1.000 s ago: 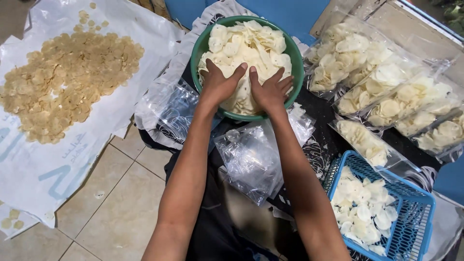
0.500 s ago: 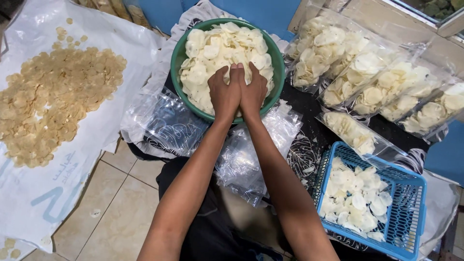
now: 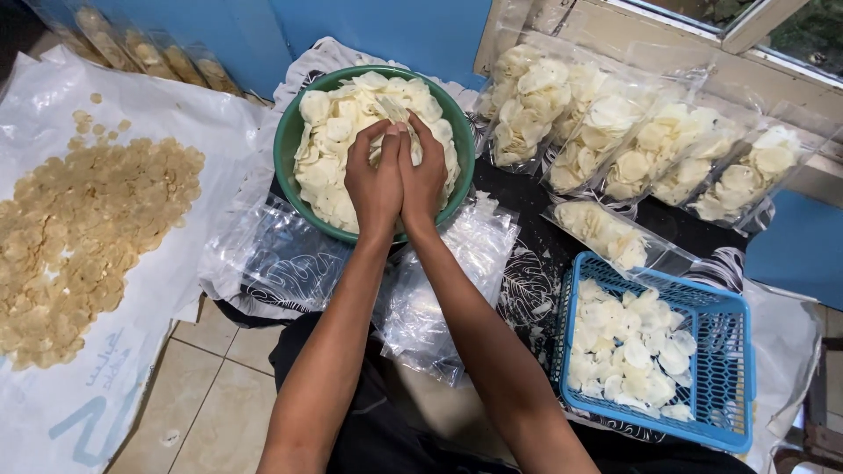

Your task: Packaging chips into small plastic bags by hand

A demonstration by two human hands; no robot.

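1. My left hand (image 3: 373, 186) and my right hand (image 3: 423, 175) are pressed together side by side over the green bowl (image 3: 290, 145), fingers closed around a small bunch of pale crackers (image 3: 392, 114) held between them.
2. The green bowl sits on the floor at the far edge of the patterned cloth (image 3: 527, 285), close to the blue wall (image 3: 386, 26), and it is heaped with white crackers (image 3: 329, 132).
3. Crumpled clear plastic bags (image 3: 281, 254) lie just in front of the bowl, under my forearms, some spreading to the left and some to the right.
4. A blue basket (image 3: 729, 369) stands near my right forearm, at the near right corner of the cloth, partly filled with white crackers.
5. Filled clear bags of crackers (image 3: 615, 140) lean in a row against the wall at the far right, and one more filled bag (image 3: 606, 233) lies flat between that row and the basket.
6. On the left a white sheet (image 3: 132, 351) is spread over the tiled floor (image 3: 211, 412), carrying a wide pile of tan crackers (image 3: 79, 237).
7. More narrow filled bags (image 3: 149, 53) stand at the far left corner, against the blue wall.
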